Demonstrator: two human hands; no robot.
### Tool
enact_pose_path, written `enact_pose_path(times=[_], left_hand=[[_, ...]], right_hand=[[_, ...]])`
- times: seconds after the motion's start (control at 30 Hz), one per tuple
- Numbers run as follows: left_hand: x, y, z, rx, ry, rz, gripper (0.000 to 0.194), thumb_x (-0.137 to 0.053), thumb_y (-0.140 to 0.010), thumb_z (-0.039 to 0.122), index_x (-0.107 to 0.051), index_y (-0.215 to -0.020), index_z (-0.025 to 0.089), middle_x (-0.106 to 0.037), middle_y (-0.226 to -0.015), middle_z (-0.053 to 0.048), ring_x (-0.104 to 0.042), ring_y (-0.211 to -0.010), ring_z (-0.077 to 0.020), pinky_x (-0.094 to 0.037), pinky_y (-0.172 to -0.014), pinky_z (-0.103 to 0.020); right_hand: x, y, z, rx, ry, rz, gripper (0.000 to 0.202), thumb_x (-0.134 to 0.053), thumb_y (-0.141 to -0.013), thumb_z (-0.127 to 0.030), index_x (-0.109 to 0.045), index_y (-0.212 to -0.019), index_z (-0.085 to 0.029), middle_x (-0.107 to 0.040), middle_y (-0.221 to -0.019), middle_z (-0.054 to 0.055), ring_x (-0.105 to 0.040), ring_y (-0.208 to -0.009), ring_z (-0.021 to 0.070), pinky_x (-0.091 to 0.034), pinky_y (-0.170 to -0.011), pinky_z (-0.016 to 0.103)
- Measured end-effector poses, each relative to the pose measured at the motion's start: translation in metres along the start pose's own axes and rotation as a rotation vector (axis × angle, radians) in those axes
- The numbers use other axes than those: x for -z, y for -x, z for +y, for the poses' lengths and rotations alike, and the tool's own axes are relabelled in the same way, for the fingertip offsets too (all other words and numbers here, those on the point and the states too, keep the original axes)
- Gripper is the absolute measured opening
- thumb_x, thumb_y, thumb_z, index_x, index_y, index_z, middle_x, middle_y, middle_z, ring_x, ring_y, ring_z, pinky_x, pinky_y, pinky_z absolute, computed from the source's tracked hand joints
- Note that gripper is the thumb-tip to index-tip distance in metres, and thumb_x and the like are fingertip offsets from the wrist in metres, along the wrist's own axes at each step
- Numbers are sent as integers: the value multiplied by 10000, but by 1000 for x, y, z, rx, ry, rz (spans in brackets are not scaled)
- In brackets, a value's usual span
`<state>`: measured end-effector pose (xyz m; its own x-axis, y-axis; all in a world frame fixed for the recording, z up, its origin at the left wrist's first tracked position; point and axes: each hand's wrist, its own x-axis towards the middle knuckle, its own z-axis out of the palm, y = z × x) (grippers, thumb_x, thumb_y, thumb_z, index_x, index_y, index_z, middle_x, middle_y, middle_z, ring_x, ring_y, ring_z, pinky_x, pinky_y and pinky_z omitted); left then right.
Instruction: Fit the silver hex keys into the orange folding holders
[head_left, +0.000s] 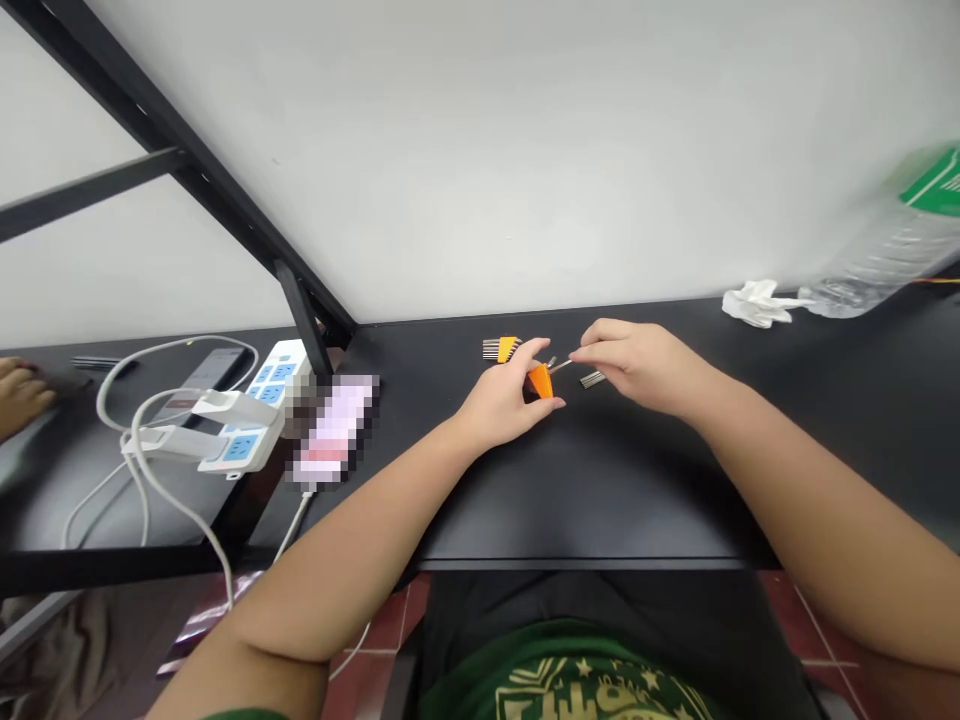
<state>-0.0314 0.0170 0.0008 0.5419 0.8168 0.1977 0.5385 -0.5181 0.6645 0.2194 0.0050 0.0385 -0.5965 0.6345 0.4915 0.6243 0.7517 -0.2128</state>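
My left hand grips a small orange hex key holder between thumb and fingers, just above the black table. My right hand pinches a thin metal hex key, whose far end meets the holder; whether it sits inside a slot I cannot tell. Behind my left hand lies a second, yellow-orange holder with several hex keys in a row. Several loose hex keys rest on the table beneath my right hand, partly covered by it.
To the left are a phone with a blurred screen, a white power strip with chargers and cables, and a black metal frame. Another person's hand shows at the far left. Crumpled tissue and a plastic bottle lie right.
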Motion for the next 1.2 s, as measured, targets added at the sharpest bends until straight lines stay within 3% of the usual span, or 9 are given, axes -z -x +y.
enact_pose_path(times=[0.2, 0.5, 0.7, 0.8, 0.9, 1.0, 1.1, 1.2], left_hand=[[0, -1, -1, 17, -46, 8, 808, -802, -834, 372, -393, -1524, 279, -720, -1138, -24, -685, -862, -180, -536, -857, -335], [1, -1, 3, -40, 33, -42, 731, -761, -872, 362, -390, -1491, 253, -716, -1241, -71, -717, -1035, -238, -549, -940, -376], [-1, -1, 1, -80, 94, -48, 752, -751, -878, 326, -362, -1515, 236, -695, -1295, -109, -702, -1134, -270, -547, -1000, -417], [-1, 0, 1, -81, 116, -36, 804, -755, -882, 351, -326, -1553, 246, -686, -1329, -114, -697, -1157, -268, -530, -1050, -438], [-2, 0, 1, -81, 115, -44, 822, -759, -878, 326, -319, -1569, 264, -684, -1349, -95, -673, -1221, -258, -508, -1094, -430], [-2, -1, 3, -65, 109, -20, 783, -792, -848, 332, -408, -1525, 245, -689, -1344, -91, -669, -1230, -251, -510, -1102, -412], [0, -3, 4, -43, 67, 16, 589, -832, -806, 408, -613, -1318, 215, -739, -1189, -66, -710, -1068, -237, -558, -1003, -392], [1, -4, 2, -46, 35, 20, 472, -850, -778, 452, -692, -1142, 196, -747, -1042, -42, -699, -917, -208, -575, -880, -358]], right_hand=[[-14, -3, -6, -32, -55, -24, 342, -507, -965, -116, -708, -1220, -223, -707, -1096, 96, -674, -861, 207, -534, -719, 317], [-27, -6, -13, -84, -157, -63, 311, -496, -953, -93, -637, -1198, -223, -653, -1104, 87, -608, -785, 184, -505, -696, 312], [-33, -6, -18, -135, -193, -97, 355, -522, -958, -129, -607, -1287, -233, -609, -1241, 104, -623, -788, 172, -530, -702, 319], [-33, -5, -9, -137, -133, -100, 295, -555, -960, -170, -644, -1237, -219, -631, -1241, 116, -642, -825, 195, -535, -724, 341], [-35, -5, -2, -98, -111, -109, 218, -530, -967, -160, -681, -1118, -201, -685, -1086, 103, -654, -879, 221, -530, -747, 345], [-36, -5, 0, -91, -113, -68, 199, -538, -936, -129, -691, -1047, -191, -691, -1009, 92, -650, -837, 207, -519, -726, 325], [-36, -6, -2, -91, -140, -20, 192, -556, -916, -128, -700, -1021, -200, -691, -996, 82, -643, -797, 189, -517, -718, 312], [-32, -6, -2, -88, -155, -24, 190, -561, -929, -156, -709, -1038, -204, -698, -1017, 86, -649, -804, 191, -521, -724, 314]])
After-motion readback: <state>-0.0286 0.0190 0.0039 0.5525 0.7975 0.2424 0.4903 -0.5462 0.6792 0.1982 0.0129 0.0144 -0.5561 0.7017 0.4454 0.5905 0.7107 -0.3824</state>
